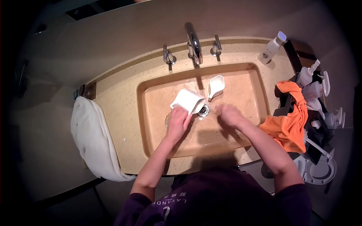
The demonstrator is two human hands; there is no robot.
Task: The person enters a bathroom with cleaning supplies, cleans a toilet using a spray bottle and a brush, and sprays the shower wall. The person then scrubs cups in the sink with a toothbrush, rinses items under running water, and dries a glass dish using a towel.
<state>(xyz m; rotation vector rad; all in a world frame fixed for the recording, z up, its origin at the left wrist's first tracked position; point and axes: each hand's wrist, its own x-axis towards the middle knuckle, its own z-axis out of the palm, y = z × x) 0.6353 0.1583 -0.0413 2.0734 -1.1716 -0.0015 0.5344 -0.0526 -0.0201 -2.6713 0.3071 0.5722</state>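
My left hand [178, 123] is closed around the lower side of a white square-sided mug [186, 100] over the sink. The mug is tipped on its side, its mouth facing the drain [203, 110] and its handle toward the left. Right of the drain is my right hand [229, 115], blurred by motion. Its fingers seem curled, but whether anything is in them cannot be made out. A second white mug [217, 85] lies in the basin [241, 94], above my right hand and apart from it.
A chrome faucet [194, 43] rises behind the basin between two lever handles [169, 56]. On the right are an orange cloth [288, 126], pump bottles [315, 90] and a white bottle [272, 48]. White towels [92, 139] lie at the counter's left end. A toilet [320, 169] stands lower right.
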